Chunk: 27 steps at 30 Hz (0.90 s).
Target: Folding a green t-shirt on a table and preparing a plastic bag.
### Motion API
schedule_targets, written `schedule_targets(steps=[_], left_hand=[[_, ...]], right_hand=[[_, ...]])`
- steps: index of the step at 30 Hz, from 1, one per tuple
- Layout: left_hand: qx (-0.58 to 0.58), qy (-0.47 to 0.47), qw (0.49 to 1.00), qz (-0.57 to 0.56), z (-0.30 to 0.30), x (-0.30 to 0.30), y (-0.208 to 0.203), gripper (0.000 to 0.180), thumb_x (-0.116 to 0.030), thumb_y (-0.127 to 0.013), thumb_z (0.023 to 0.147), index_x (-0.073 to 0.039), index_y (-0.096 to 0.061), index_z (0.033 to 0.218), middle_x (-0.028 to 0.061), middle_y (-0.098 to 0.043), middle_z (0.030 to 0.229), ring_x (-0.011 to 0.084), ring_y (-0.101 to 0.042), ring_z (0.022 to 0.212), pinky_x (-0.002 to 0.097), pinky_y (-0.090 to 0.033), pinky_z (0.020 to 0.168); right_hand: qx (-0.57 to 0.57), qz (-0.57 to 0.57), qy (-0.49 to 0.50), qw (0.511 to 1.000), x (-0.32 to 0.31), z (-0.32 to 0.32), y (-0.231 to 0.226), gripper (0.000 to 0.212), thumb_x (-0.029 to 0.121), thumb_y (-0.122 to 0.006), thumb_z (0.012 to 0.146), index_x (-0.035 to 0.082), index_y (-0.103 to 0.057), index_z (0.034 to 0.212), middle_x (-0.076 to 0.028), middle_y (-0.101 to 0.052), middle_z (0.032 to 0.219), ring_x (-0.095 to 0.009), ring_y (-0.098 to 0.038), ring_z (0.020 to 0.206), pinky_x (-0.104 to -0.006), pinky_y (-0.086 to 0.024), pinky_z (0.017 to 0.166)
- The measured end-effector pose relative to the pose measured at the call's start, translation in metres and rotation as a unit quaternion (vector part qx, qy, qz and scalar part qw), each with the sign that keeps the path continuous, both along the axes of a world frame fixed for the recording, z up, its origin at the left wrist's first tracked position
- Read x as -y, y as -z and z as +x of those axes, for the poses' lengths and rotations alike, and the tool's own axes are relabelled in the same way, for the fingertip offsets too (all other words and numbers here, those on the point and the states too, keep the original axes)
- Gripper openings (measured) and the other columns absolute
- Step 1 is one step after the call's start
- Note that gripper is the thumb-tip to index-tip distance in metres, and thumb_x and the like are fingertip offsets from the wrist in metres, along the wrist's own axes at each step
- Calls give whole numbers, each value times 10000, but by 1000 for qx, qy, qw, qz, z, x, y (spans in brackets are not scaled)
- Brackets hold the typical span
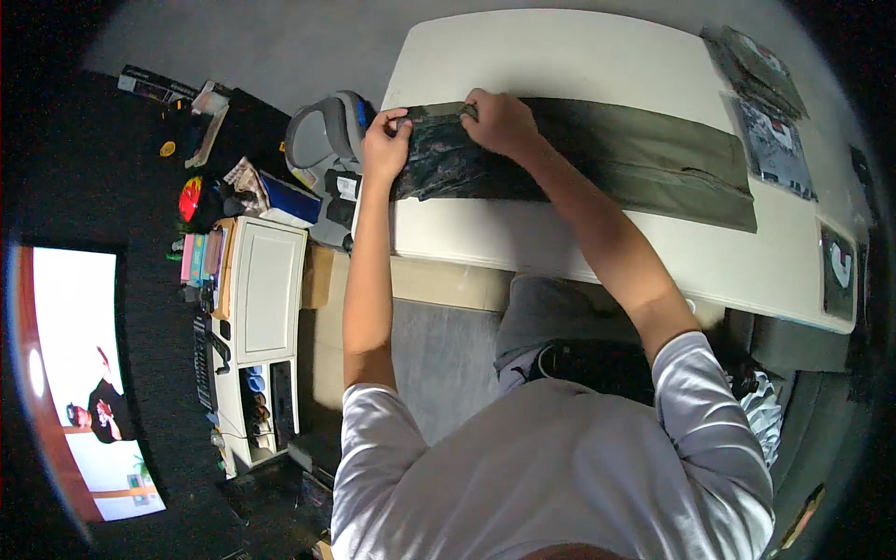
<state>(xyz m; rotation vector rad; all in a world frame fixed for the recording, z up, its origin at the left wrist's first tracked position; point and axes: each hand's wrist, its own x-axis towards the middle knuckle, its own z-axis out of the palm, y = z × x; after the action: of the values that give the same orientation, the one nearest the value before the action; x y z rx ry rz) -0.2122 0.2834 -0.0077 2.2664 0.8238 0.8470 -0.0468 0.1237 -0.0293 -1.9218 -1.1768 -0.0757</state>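
A pair of olive-green trousers (644, 159), folded lengthwise into a long strip, lies across the white table (523, 42). Its left end is darker and rumpled, with the legs stretching to the right. My left hand (386, 145) pinches the far left corner of the cloth between thumb and fingers. Further right along the same far edge, my right hand (499, 121) is closed on a fold of the trousers. The cloth in its grip is partly hidden by the fingers, and my right forearm crosses over the middle of the garment.
Folded garments in clear bags (775, 145) lie along the table's right side, with a dark flat packet (837, 271) nearer me. A grey plastic seat (322, 140) stands against the left edge. Beyond are a white cabinet (266, 289) and a lit screen (89, 392).
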Motion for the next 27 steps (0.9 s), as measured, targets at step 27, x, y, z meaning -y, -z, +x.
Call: schedule_targets(steps=[27], left_hand=[[-23,408,890,203,85,376,8,519,-288,-576,984,28,-523,1392,225,-456,1511,429,-381,1428,604,-290,1169]], right_hand=[[-72,-256,460,847,353,123,-28,563,525,-670,899,-7,-718,1075,-264,-708,1109,-430,-679,1067,-498,-538,924]])
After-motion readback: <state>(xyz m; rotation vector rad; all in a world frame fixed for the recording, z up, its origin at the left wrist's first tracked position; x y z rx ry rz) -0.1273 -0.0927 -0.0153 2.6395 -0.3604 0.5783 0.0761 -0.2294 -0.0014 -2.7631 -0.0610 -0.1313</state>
